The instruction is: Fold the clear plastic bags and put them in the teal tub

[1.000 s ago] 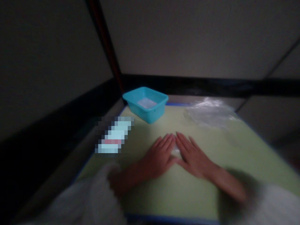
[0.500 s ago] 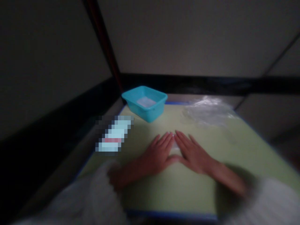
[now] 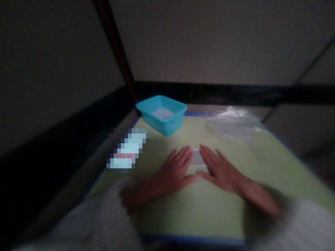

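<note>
My left hand [image 3: 176, 170] and my right hand [image 3: 219, 168] lie flat, palms down, fingers stretched out, on a pale green mat [image 3: 199, 209]. Between them a small clear flat piece, perhaps a plastic bag [image 3: 197, 159], lies on the mat, and both hands press on its edges. White fuzzy sleeves cover both forearms. The picture is dim and blurred.
A turquoise plastic tub [image 3: 163, 114] with something white inside stands at the mat's far left. A heap of clear plastic bags [image 3: 232, 123] lies at the far right. A blurred-out flat object [image 3: 127, 151] rests on the left. Walls close in behind and left.
My hands, with fingertips touching before, have slid apart sideways, uncovering the clear piece between them. The right hand moved a little to the right.
</note>
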`<control>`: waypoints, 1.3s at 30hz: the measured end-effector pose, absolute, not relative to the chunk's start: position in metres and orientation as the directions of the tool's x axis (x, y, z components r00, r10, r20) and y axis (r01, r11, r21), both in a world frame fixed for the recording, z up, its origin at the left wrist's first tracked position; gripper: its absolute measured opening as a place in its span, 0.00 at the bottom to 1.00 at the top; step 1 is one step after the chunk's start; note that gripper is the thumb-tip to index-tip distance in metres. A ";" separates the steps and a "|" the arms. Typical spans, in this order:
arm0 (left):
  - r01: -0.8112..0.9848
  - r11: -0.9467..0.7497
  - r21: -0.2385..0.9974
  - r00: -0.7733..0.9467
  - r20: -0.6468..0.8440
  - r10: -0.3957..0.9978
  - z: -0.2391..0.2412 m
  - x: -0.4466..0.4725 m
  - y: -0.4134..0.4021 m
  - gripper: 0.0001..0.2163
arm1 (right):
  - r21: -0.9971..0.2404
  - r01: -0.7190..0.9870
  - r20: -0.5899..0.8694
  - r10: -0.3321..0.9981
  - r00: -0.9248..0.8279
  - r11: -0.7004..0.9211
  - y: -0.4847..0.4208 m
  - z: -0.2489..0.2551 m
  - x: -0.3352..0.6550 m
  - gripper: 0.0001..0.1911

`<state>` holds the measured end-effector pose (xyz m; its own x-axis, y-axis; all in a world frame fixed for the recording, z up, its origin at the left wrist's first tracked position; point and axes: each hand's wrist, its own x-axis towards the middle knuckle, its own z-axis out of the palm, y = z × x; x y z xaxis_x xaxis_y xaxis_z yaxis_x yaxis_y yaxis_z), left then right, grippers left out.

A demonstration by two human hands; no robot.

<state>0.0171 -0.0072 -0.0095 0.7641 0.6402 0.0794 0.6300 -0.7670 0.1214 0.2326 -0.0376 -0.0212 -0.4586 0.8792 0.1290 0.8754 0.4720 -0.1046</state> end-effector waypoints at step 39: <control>0.484 -0.571 0.663 0.549 0.278 0.788 -0.009 0.024 0.009 0.10 | -0.854 0.391 0.277 0.936 -0.217 0.343 -0.033 0.021 0.235 0.07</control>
<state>0.0243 0.0089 -0.0090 0.5493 0.7880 0.2781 0.4836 -0.5712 0.6632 0.2348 -0.0334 0.0206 -0.2166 0.9361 0.2772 0.3913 0.3433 -0.8538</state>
